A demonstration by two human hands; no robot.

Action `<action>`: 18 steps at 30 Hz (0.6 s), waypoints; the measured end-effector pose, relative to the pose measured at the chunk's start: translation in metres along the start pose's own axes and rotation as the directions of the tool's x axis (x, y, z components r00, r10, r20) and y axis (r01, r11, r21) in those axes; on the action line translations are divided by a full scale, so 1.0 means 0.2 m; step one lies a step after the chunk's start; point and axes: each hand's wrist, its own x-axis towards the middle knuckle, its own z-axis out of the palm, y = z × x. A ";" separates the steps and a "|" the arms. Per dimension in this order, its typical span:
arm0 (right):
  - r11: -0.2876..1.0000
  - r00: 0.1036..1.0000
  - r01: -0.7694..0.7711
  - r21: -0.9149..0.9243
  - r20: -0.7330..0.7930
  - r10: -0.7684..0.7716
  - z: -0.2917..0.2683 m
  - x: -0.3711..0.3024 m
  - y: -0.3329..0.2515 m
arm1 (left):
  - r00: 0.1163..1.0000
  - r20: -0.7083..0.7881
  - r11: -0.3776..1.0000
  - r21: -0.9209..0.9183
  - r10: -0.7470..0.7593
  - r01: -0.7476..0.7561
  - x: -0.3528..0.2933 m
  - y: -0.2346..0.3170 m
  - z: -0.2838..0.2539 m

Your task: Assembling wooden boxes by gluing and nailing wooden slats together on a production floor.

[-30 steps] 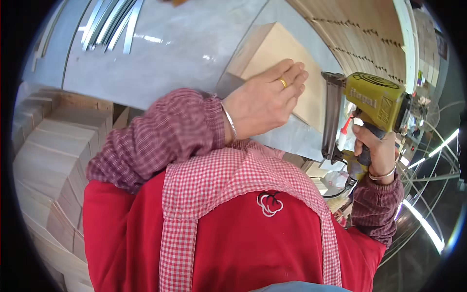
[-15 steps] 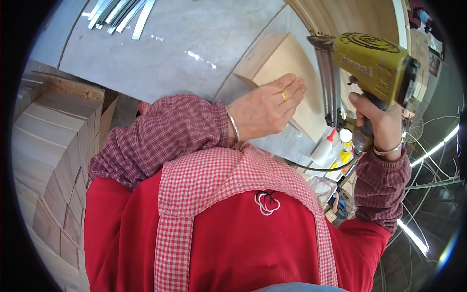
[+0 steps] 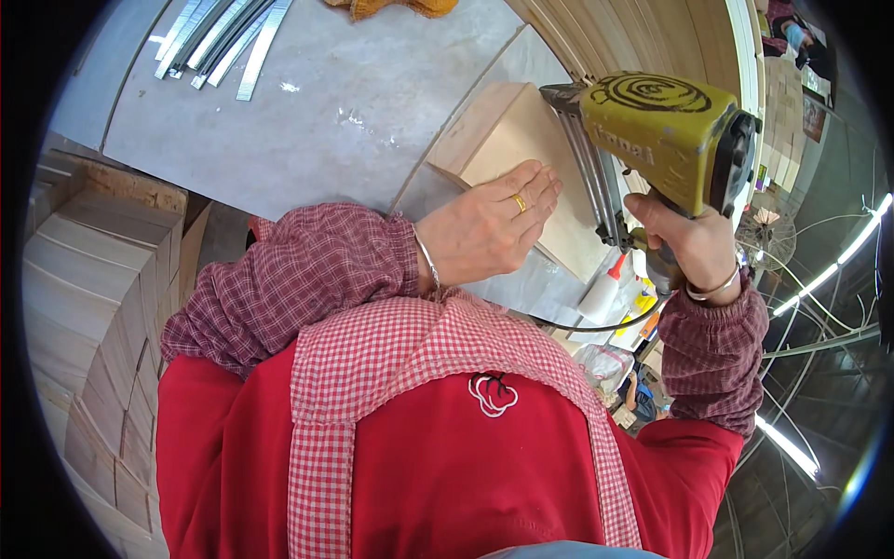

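A pale wooden box (image 3: pixel 507 140) lies on the grey worktable with a flat panel face up. My left hand (image 3: pixel 489 224), wearing a gold ring, rests flat on that panel with its fingers stretched out. In my right hand (image 3: pixel 687 238) is a yellow nail gun (image 3: pixel 656 130), its grip wrapped by my fingers. The gun's nose is at the far right corner of the box; whether it touches the wood I cannot tell. A dark hose (image 3: pixel 596 328) runs from the gun toward my front.
Strips of metal staples (image 3: pixel 219 42) lie on the table (image 3: pixel 279 130) at the far left. A white glue bottle (image 3: pixel 601 293) with a red tip stands near the right edge. Wooden boards are stacked at the left (image 3: pixel 88 252) and far right (image 3: pixel 652 37). An orange cloth (image 3: pixel 400 7) lies at the back.
The nail gun has come left and closer, so its nose is now at the box's far corner. My left hand stays flat on the panel. The whole view has shifted slightly.
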 end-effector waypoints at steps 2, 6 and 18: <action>0.999 0.999 0.036 -0.008 0.016 -0.035 0.00 0.00 0.01 | 1.000 -0.004 1.000 -0.007 -0.002 0.002 0.00 0.00 0.01; 0.998 1.000 -0.027 -0.057 0.012 0.027 0.00 -0.02 -0.02 | 1.000 -0.011 1.000 0.002 0.007 -0.007 0.01 0.00 0.00; 0.996 0.995 -0.091 0.006 -0.042 0.091 -0.01 0.00 0.00 | 0.999 -0.032 1.000 -0.002 0.006 -0.007 0.01 0.00 0.02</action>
